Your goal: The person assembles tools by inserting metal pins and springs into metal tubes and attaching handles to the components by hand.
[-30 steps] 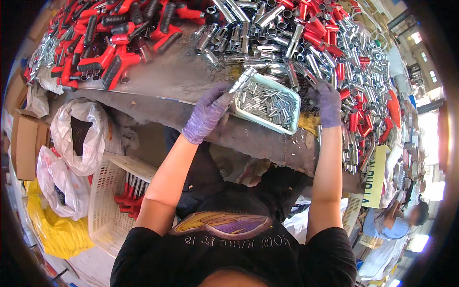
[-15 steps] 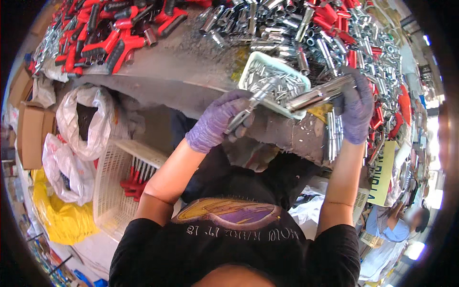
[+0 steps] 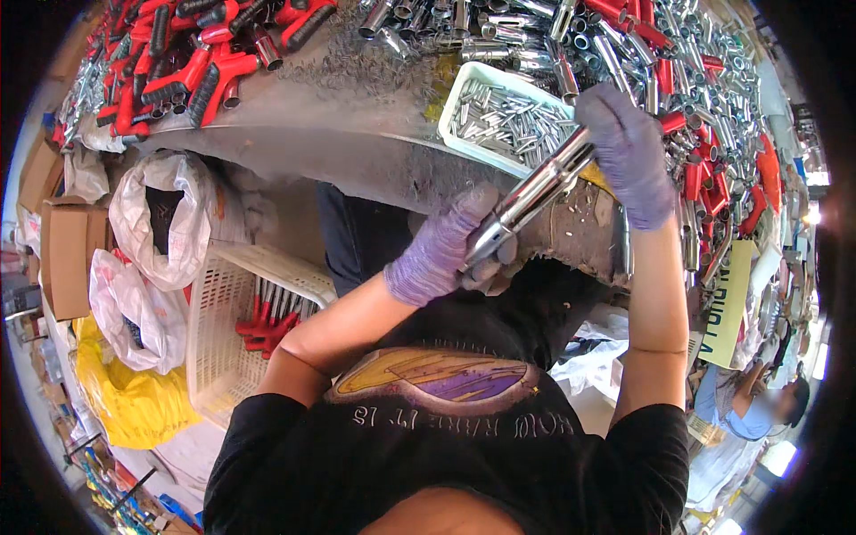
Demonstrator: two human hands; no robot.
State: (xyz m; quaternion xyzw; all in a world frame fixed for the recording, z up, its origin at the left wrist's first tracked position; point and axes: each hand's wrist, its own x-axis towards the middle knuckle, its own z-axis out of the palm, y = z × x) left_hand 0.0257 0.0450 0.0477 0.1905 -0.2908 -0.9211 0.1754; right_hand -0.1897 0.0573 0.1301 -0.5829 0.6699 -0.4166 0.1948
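Note:
In purple-grey gloves, my two hands hold shiny chrome parts in one slanting line in front of me. My left hand [image 3: 450,241] is closed round the lower end, a short chrome tube [image 3: 489,237]. A longer slotted chrome tube [image 3: 555,176] runs up from there, its upper end gripped in the fingers of my right hand [image 3: 629,156]. The two pieces meet end to end; whether one sits inside the other I cannot tell. Just beyond them, a pale green plastic tray [image 3: 450,134] holds many small metal pins [image 3: 508,120].
Black-and-red handles [image 3: 192,80] are heaped at the far left of the worktable [image 3: 294,98]. Chrome tubes and red parts [image 3: 691,116] pile up at the far right. Below left stand a white plastic basket [image 3: 209,330] with red-handled tools and white sacks [image 3: 143,312]. Another person [image 3: 749,401] sits at the right.
My right hand has brought the slotted tube over from the right, toward the left hand. The two chrome pieces, apart before, now line up and touch. My left hand has shifted slightly right and nearer.

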